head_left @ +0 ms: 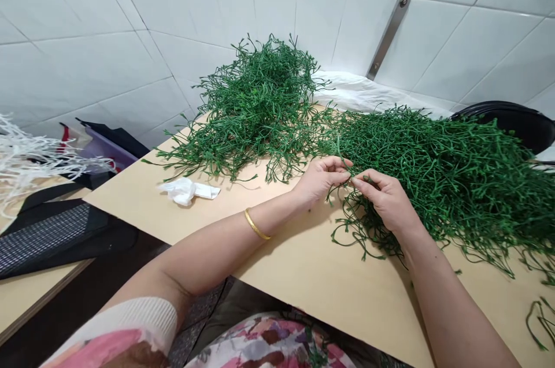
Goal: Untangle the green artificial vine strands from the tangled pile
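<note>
Both of my hands meet near the middle of the wooden table, at the left edge of a large heap of green plastic stems. My left hand pinches a thin green stem between thumb and fingers. Close beside it, almost fingertip to fingertip, my right hand pinches at the same green strands. What lies exactly between the fingertips is too small to make out. Loose strands hang below the fingers onto the table. Behind my left hand rises a second green pile.
The pale wooden table holds a crumpled white tissue at left. White plastic sheeting and a black round object sit along the tiled wall. White strands and black mesh occupy another surface at far left.
</note>
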`<state>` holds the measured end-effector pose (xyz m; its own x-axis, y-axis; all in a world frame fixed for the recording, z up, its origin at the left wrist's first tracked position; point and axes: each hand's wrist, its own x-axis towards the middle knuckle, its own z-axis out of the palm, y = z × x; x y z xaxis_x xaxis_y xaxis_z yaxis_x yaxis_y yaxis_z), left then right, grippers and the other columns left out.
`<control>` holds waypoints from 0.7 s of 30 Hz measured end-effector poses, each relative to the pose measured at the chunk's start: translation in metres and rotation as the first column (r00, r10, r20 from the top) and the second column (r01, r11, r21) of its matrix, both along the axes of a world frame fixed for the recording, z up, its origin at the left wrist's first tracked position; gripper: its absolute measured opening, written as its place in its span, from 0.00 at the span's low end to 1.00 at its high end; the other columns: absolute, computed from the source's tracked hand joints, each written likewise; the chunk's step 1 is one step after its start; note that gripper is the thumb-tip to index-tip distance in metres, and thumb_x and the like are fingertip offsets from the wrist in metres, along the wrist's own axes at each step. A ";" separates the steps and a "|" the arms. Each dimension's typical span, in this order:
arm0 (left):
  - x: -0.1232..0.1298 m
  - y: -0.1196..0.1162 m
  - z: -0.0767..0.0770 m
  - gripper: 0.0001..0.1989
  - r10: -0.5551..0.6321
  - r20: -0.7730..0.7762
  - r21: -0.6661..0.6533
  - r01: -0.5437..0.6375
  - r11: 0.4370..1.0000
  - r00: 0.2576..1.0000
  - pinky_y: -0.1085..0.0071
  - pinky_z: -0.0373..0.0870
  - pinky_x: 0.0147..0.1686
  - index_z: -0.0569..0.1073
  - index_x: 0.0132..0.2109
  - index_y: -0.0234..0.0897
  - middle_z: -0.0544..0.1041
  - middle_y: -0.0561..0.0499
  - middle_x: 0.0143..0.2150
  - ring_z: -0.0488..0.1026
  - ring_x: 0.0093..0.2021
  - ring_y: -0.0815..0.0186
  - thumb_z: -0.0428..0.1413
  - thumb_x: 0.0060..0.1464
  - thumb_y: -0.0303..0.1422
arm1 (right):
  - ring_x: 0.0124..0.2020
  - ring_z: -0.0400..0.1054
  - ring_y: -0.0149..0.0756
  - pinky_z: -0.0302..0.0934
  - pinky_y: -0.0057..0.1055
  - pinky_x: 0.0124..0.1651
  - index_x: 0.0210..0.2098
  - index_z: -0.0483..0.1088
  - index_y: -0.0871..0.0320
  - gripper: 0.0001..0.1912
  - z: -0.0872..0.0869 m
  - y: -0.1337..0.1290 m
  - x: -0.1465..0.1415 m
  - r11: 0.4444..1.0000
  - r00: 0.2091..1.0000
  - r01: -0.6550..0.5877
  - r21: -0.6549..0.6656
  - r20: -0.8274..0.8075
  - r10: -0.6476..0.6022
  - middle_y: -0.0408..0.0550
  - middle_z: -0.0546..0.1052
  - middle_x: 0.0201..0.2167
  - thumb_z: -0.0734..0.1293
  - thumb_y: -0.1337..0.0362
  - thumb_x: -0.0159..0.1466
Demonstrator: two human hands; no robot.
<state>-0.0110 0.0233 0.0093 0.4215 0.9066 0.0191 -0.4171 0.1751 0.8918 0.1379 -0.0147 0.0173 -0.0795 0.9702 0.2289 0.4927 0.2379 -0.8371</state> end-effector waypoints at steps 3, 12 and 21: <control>-0.003 0.002 0.001 0.09 -0.033 -0.121 0.068 0.041 0.997 0.992 0.77 0.58 0.24 0.72 0.33 0.31 0.65 0.58 0.19 0.62 0.20 0.77 0.57 0.39 0.23 | 0.27 0.59 0.30 0.52 0.27 0.31 0.25 0.69 0.58 0.09 0.001 0.000 0.003 0.998 0.998 0.000 0.060 0.061 -0.003 0.42 0.68 0.24 0.63 0.59 0.57; -0.002 0.002 0.001 0.03 -0.086 -0.278 -0.133 0.050 0.990 0.957 0.76 0.60 0.21 0.67 0.24 0.31 0.68 0.54 0.17 0.64 0.17 0.75 0.55 0.42 0.23 | 0.24 0.57 0.29 0.51 0.27 0.28 0.26 0.68 0.58 0.09 -0.002 0.001 0.002 0.998 0.995 0.049 0.026 0.085 -0.051 0.41 0.66 0.20 0.61 0.61 0.57; 0.000 0.003 -0.005 0.09 -0.123 -0.147 -0.091 0.110 0.990 0.981 0.77 0.62 0.24 0.67 0.24 0.31 0.68 0.54 0.18 0.66 0.19 0.76 0.52 0.51 0.27 | 0.23 0.51 0.27 0.46 0.27 0.27 0.20 0.62 0.59 0.16 -0.001 -0.001 -0.001 0.999 0.998 0.041 -0.023 0.046 -0.040 0.40 0.60 0.19 0.61 0.55 0.58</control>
<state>-0.0109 0.0261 0.0048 0.5168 0.8468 -0.1260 -0.2503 0.2901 0.9237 0.1366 -0.0152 0.0167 -0.0498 0.9780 0.2026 0.5394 0.1971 -0.8187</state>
